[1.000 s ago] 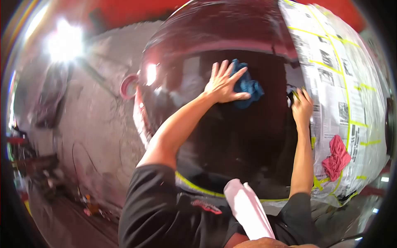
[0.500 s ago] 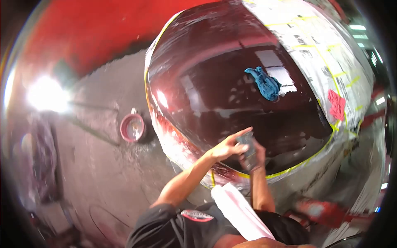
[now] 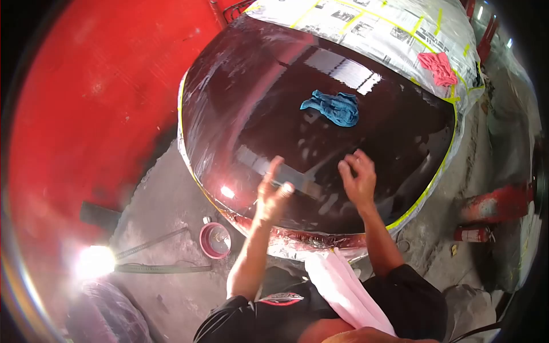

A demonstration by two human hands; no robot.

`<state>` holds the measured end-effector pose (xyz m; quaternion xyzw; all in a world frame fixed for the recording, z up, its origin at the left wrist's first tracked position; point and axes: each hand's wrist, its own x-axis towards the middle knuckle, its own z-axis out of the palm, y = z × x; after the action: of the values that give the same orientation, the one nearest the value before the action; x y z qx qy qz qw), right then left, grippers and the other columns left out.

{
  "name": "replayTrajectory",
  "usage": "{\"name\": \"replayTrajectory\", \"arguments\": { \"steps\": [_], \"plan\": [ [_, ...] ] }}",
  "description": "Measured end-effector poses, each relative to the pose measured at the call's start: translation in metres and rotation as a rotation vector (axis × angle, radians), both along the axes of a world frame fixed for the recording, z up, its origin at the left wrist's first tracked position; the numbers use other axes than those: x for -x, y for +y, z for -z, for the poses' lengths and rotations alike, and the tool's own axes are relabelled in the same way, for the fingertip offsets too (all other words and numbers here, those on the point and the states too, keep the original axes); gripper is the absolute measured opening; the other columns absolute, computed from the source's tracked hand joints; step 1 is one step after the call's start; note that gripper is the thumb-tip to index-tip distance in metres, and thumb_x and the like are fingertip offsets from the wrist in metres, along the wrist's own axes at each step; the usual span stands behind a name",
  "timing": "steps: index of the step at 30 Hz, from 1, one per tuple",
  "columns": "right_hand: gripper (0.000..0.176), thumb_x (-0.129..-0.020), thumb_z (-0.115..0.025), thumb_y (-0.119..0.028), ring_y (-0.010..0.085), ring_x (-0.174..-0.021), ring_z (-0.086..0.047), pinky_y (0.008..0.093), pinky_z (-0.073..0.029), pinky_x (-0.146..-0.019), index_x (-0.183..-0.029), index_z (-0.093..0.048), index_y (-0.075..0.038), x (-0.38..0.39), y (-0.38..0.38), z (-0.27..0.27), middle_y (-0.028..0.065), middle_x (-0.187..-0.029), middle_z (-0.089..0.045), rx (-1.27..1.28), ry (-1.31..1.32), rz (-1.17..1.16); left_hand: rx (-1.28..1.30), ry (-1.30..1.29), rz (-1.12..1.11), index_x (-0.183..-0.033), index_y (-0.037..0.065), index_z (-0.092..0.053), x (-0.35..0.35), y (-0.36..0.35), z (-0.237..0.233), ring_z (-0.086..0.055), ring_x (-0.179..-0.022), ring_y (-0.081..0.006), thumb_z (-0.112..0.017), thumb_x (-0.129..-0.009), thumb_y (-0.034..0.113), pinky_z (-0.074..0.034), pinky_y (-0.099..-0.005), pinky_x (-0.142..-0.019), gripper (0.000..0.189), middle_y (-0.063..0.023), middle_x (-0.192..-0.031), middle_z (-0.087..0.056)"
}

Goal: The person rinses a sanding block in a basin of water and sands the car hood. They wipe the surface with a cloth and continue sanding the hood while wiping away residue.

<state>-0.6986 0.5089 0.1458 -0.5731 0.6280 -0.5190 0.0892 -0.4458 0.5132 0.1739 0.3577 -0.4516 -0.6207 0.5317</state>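
Note:
My left hand (image 3: 271,197), blurred by motion, is above the near part of a dark maroon car hood (image 3: 394,137). A flat grey block (image 3: 303,183), also blurred, runs out to the right from between its thumb and index finger. To the right, my right hand (image 3: 359,178) hovers over the hood, fingers bent and apart, with nothing seen in it. Its wrist angles up from the near edge. Further up, a crumpled blue cloth (image 3: 337,108) lies on the glossy hood.
Taped newspaper and plastic masking (image 3: 366,26) cover the car beyond the hood, with a pink cloth (image 3: 438,68) on it. On the floor at left are a pink bucket (image 3: 215,240) and a bright work lamp (image 3: 95,262). A white towel (image 3: 349,286) hangs from my neck.
My hands have separated, the left moving left with the grey block and the right letting go of it. The view has turned, so the hood and cloths appear rotated.

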Motion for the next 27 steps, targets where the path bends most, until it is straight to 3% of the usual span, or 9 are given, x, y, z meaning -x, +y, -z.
{"name": "replayTrajectory", "arguments": {
  "steps": [2, 5, 7, 11, 13, 17, 21, 25, 27],
  "plan": [
    [0.049, -0.086, -0.079, -0.031, 0.0460, -0.124, -0.052, 0.0515, -0.042, -0.106, -0.128, -0.068, -0.008, 0.009, -0.042, -0.016, 0.0270, -0.141, -0.053, 0.095, 0.229, 0.110, -0.228, -0.589, -0.169, -0.150, 0.014, -0.050, -0.031, -0.046, -0.028, -0.063, -0.101, -0.0146, -0.087, -0.079, 0.028, -0.054, -0.0380, -0.085, 0.082, -0.0151, -0.124, -0.067],
    [0.063, -0.086, -0.076, -0.048, 0.0565, -0.134, -0.040, 0.0641, -0.033, -0.111, -0.140, -0.060, -0.019, -0.007, -0.117, -0.008, 0.0275, -0.148, -0.046, 0.134, 0.350, 0.136, 0.479, -1.284, -0.513, -0.137, 0.019, -0.064, -0.087, -0.137, 0.009, -0.066, -0.094, -0.0311, -0.080, -0.083, 0.038, -0.053, -0.0450, -0.080, 0.059, -0.0196, -0.111, -0.066],
    [0.071, -0.084, -0.068, -0.066, 0.0644, -0.136, -0.030, 0.0747, -0.025, -0.110, -0.143, -0.056, -0.029, -0.035, -0.156, -0.006, 0.0265, -0.153, -0.040, -0.273, 0.696, 0.274, 0.748, -1.537, -0.588, -0.131, 0.018, -0.069, -0.113, -0.203, 0.036, -0.064, -0.098, -0.0336, -0.078, -0.084, 0.040, -0.051, -0.0467, -0.086, 0.053, -0.0184, -0.114, -0.065],
    [0.071, -0.079, -0.063, -0.076, 0.0658, -0.137, -0.025, 0.0775, -0.023, -0.108, -0.131, -0.063, -0.027, -0.060, -0.213, 0.002, 0.0234, -0.150, -0.043, -0.229, 0.765, 0.351, 0.811, -1.366, -0.507, -0.122, 0.015, -0.073, -0.130, -0.272, 0.091, -0.059, -0.110, -0.0392, -0.081, -0.082, 0.032, -0.048, -0.0482, -0.091, 0.045, -0.0193, -0.125, -0.061],
    [0.053, -0.083, -0.073, -0.057, 0.0505, -0.122, -0.045, 0.0606, -0.038, -0.104, -0.104, -0.070, -0.009, -0.052, -0.259, 0.013, 0.0180, -0.130, -0.056, -0.034, 0.714, 0.413, 0.834, -1.219, -0.396, -0.126, 0.010, -0.070, -0.136, -0.276, 0.091, -0.055, -0.117, -0.0422, -0.080, -0.082, 0.019, -0.045, -0.0506, -0.097, 0.046, -0.0227, -0.131, -0.057],
    [0.031, -0.086, -0.071, -0.038, 0.0363, -0.085, -0.061, 0.0488, -0.048, -0.078, -0.086, -0.070, -0.007, -0.044, -0.370, -0.004, 0.0119, -0.097, -0.067, 0.087, 0.919, 0.500, 0.816, -1.142, -0.181, -0.132, 0.004, -0.065, -0.154, -0.284, 0.094, -0.051, -0.123, -0.0438, -0.078, -0.081, 0.010, -0.043, -0.0511, -0.102, 0.053, -0.0261, -0.140, -0.052],
    [0.014, -0.079, -0.072, -0.027, 0.0322, -0.077, -0.062, 0.0460, -0.048, -0.072, -0.073, -0.071, -0.013, -0.102, -0.458, -0.003, 0.0074, -0.081, -0.066, 0.227, 0.643, 0.014, 0.841, -1.064, -0.350, -0.126, 0.005, -0.069, -0.116, -0.342, 0.084, -0.056, -0.114, -0.0368, -0.076, -0.082, 0.009, -0.046, -0.0476, -0.099, 0.045, -0.0213, -0.138, -0.057],
    [0.018, -0.082, -0.071, -0.026, 0.0298, -0.075, -0.061, 0.0438, -0.048, -0.069, -0.069, -0.068, -0.013, -0.154, -0.427, 0.001, 0.0062, -0.073, -0.061, 0.259, 0.734, 0.160, 0.839, -1.035, -0.179, -0.126, 0.004, -0.069, -0.075, -0.423, 0.060, -0.057, -0.115, -0.0383, -0.072, -0.088, 0.013, -0.044, -0.0462, -0.101, 0.040, -0.0224, -0.136, -0.060],
    [0.025, -0.088, -0.066, -0.029, 0.0317, -0.075, -0.063, 0.0482, -0.050, -0.068, -0.070, -0.069, -0.012, -0.099, -0.374, -0.024, 0.0070, -0.075, -0.063, 0.141, 0.792, 0.170, 0.884, -1.049, -0.105, -0.127, 0.007, -0.069, -0.083, -0.425, 0.056, -0.058, -0.114, -0.0391, -0.072, -0.088, 0.014, -0.046, -0.0434, -0.101, 0.040, -0.0223, -0.138, -0.060]
  ]
}}
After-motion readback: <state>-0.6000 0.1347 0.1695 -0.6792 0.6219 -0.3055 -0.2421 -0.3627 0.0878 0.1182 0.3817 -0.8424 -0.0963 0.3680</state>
